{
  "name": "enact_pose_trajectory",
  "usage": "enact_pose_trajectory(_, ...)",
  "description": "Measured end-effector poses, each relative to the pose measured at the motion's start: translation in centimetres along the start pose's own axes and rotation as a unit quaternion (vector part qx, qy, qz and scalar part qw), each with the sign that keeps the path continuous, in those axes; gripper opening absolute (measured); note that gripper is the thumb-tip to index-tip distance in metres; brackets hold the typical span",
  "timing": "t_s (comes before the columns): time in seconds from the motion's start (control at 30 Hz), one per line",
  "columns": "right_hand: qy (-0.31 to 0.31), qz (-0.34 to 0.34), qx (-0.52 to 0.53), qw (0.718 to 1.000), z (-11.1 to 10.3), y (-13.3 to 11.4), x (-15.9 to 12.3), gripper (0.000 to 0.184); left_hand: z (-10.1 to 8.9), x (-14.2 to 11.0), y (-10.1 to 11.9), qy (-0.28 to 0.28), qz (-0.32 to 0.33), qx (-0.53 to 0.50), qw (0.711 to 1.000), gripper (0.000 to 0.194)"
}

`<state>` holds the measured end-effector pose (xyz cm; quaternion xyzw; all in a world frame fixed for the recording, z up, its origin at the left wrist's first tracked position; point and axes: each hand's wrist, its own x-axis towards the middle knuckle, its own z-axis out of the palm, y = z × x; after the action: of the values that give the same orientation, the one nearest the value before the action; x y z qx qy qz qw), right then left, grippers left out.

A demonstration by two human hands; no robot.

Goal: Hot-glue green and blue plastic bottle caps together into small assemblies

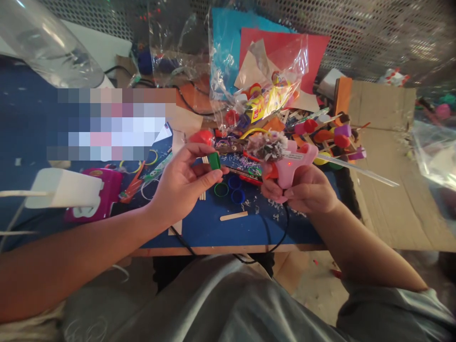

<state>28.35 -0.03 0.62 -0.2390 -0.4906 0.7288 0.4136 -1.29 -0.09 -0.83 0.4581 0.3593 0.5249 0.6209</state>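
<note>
My left hand (181,183) pinches a green bottle cap (214,161) between thumb and fingers, held above the blue board. My right hand (302,190) is wrapped round the grip of a pink glue gun (294,161), whose nozzle points left toward the cap. A clear glue stick (359,170) juts out of the gun's back to the right, and its black cord (281,237) drops over the board's edge. Below the cap, a green and two blue caps (230,188) lie on the board beside a wooden ice-cream stick (233,216).
The blue board (213,232) carries a pink box (103,192), scissors, rubber bands and shavings. A stick-and-cap model (335,135) stands behind the gun. Plastic bags of craft bits (263,90), coloured paper and cardboard (388,156) crowd the back and right. A clear bottle (46,42) sits at upper left.
</note>
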Motion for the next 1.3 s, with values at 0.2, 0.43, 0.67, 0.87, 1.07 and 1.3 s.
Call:
enact_pose_trajectory(0.2,-0.014,0.04,-0.002,0.999,0.8,-0.5,-0.5,0.03,-0.2,-0.2,-0.4,-0.012,0.02,-0.025,0.999,0.036)
enact_pose_trajectory(0.43,0.083,0.036,0.004,0.996,1.0,0.2,-0.4,0.022,-0.7,-0.2,-0.6,0.021,0.023,0.001,1.0,0.037)
enact_pose_trajectory(0.67,0.079,0.049,-0.01,0.996,0.7,0.3,-0.9,0.022,-0.7,-0.5,-1.2,0.059,0.028,0.017,0.998,0.039)
enact_pose_trajectory(0.87,0.132,0.045,-0.058,0.989,1.5,0.4,-1.0,0.021,-0.6,-0.7,-0.7,0.058,0.019,0.016,0.998,0.036)
enact_pose_trajectory(1.07,0.211,-0.026,-0.071,0.975,1.4,0.4,-0.7,0.02,-0.7,-1.0,-0.6,0.059,-0.007,0.03,0.998,0.038)
enact_pose_trajectory(1.3,0.173,-0.004,-0.052,0.984,0.3,1.0,-0.3,0.027,-0.6,-0.7,-0.7,0.033,0.012,0.017,0.999,0.038)
